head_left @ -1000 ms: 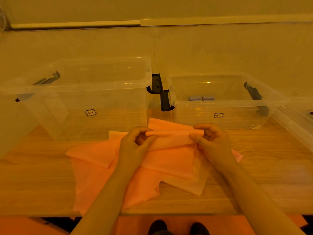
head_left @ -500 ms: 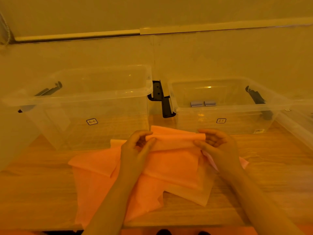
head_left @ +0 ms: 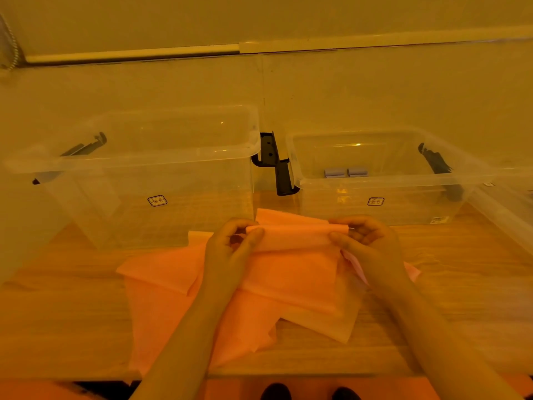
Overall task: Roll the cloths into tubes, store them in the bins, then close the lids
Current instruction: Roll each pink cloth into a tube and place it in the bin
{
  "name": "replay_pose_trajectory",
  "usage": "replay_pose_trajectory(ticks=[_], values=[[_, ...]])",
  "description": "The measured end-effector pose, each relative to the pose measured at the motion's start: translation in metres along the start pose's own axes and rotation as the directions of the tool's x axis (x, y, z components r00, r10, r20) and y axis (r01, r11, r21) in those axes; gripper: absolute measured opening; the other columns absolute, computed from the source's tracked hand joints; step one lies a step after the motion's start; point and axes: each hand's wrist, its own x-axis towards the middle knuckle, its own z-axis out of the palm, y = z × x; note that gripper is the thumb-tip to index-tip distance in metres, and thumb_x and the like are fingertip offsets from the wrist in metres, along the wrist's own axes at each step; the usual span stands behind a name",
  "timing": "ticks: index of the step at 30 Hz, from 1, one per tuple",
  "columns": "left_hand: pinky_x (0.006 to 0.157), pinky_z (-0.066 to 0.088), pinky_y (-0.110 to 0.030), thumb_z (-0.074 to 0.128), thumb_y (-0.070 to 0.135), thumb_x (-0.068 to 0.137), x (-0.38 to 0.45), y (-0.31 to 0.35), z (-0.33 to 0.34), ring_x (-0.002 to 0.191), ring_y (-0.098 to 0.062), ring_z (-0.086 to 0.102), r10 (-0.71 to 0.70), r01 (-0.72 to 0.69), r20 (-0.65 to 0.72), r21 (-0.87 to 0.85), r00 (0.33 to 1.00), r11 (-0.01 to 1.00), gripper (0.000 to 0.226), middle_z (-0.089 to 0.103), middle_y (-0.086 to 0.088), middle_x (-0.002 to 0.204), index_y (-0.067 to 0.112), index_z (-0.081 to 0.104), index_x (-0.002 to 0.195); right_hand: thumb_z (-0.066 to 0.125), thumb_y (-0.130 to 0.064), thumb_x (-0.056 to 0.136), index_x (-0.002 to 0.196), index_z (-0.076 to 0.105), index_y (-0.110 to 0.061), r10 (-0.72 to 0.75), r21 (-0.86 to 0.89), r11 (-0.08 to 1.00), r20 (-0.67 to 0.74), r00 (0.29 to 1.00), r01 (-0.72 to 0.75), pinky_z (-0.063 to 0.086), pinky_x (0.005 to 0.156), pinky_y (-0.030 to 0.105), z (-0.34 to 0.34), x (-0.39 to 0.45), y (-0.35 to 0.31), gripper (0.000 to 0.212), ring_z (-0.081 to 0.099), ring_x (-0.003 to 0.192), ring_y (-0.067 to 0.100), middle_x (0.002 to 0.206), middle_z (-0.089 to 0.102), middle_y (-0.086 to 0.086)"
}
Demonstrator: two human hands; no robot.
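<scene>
Several orange cloths (head_left: 161,307) lie overlapped on the wooden table. The top cloth (head_left: 291,264) has its far edge turned into a thin roll. My left hand (head_left: 230,249) pinches the left end of that roll and my right hand (head_left: 366,243) pinches the right end. Behind the cloths stand two clear plastic bins without lids: a large bin (head_left: 138,157) at the left and a lower bin (head_left: 383,177) at the right, which holds two small grey rolls (head_left: 344,172).
Black latch handles (head_left: 274,163) hang between the two bins, with another black handle (head_left: 438,166) on the right bin's far side. A clear lid (head_left: 507,209) leans at the far right. A wall stands close behind the bins. The table's front edge (head_left: 288,373) is near me.
The view has tilted up slightly. Both hands stay on the ends of the rolled edge, which has turned a little further toward me.
</scene>
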Motion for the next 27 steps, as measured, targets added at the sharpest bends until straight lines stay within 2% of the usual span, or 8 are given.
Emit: replay_pose_trajectory(ticks=[4, 7, 10, 15, 23, 27], values=[[0.061, 0.045, -0.012, 0.065, 0.013, 0.088, -0.0011, -0.0017, -0.0002, 0.072, 0.003, 0.056, 0.03, -0.031, -0.017, -0.008, 0.999, 1.0, 0.022, 0.06, 0.008, 0.082, 0.033, 0.06, 0.097, 0.069, 0.007, 0.077, 0.096, 0.065, -0.013, -0.008, -0.008, 1.0, 0.023, 1.0, 0.008, 0.06, 0.069, 0.028, 0.0, -0.0003, -0.0008, 0.029, 0.071, 0.087, 0.015, 0.092, 0.075, -0.002], [0.057, 0.04, -0.012, 0.064, 0.011, 0.089, -0.0014, -0.0029, -0.0007, 0.064, 0.001, 0.05, 0.069, -0.069, -0.023, 0.011, 0.997, 0.998, 0.021, 0.053, 0.005, 0.073, 0.031, 0.059, 0.092, 0.07, 0.007, 0.075, 0.096, 0.067, -0.015, 0.01, -0.023, 1.0, 0.031, 0.999, -0.009, 0.06, 0.068, 0.028, -0.0018, -0.0002, 0.0006, 0.03, 0.071, 0.088, 0.016, 0.093, 0.075, -0.002], [0.061, 0.044, -0.012, 0.068, 0.01, 0.085, -0.0011, -0.0016, -0.0007, 0.069, 0.002, 0.053, 0.052, -0.052, -0.018, 0.015, 0.998, 0.999, 0.023, 0.057, 0.008, 0.076, 0.033, 0.062, 0.088, 0.072, 0.002, 0.075, 0.092, 0.068, -0.018, 0.021, -0.038, 0.999, 0.0, 1.0, -0.021, 0.059, 0.067, 0.027, -0.0014, 0.0006, 0.0018, 0.026, 0.072, 0.083, 0.015, 0.087, 0.075, -0.002], [0.072, 0.05, -0.013, 0.072, 0.012, 0.081, -0.0026, -0.0033, -0.0013, 0.084, 0.001, 0.059, 0.009, -0.01, 0.021, 0.049, 1.0, 0.999, 0.031, 0.064, 0.014, 0.095, 0.038, 0.062, 0.095, 0.07, -0.008, 0.08, 0.092, 0.069, -0.017, 0.03, -0.059, 0.998, -0.049, 0.998, -0.033, 0.06, 0.067, 0.03, -0.0028, 0.0014, 0.0034, 0.015, 0.071, 0.082, 0.019, 0.085, 0.074, 0.001], [0.071, 0.047, -0.009, 0.069, 0.018, 0.084, -0.0025, -0.0024, 0.0, 0.082, 0.009, 0.057, -0.007, 0.006, 0.014, 0.071, 1.0, 0.997, 0.019, 0.064, 0.013, 0.094, 0.035, 0.063, 0.091, 0.072, 0.0, 0.075, 0.097, 0.066, -0.014, 0.042, -0.015, 0.999, 0.007, 0.999, -0.042, 0.06, 0.07, 0.031, -0.0033, 0.0001, -0.0014, 0.027, 0.071, 0.089, 0.018, 0.094, 0.074, 0.0], [0.07, 0.052, -0.016, 0.065, 0.018, 0.087, -0.0035, -0.0019, -0.0005, 0.084, 0.0, 0.061, -0.019, 0.019, 0.015, -0.014, 1.0, 1.0, 0.026, 0.066, 0.008, 0.094, 0.038, 0.061, 0.104, 0.074, -0.017, 0.068, 0.095, 0.068, -0.017, 0.057, -0.021, 0.998, 0.004, 0.998, -0.057, 0.06, 0.071, 0.038, -0.002, -0.0008, -0.0009, 0.027, 0.071, 0.087, 0.023, 0.092, 0.074, 0.004]])
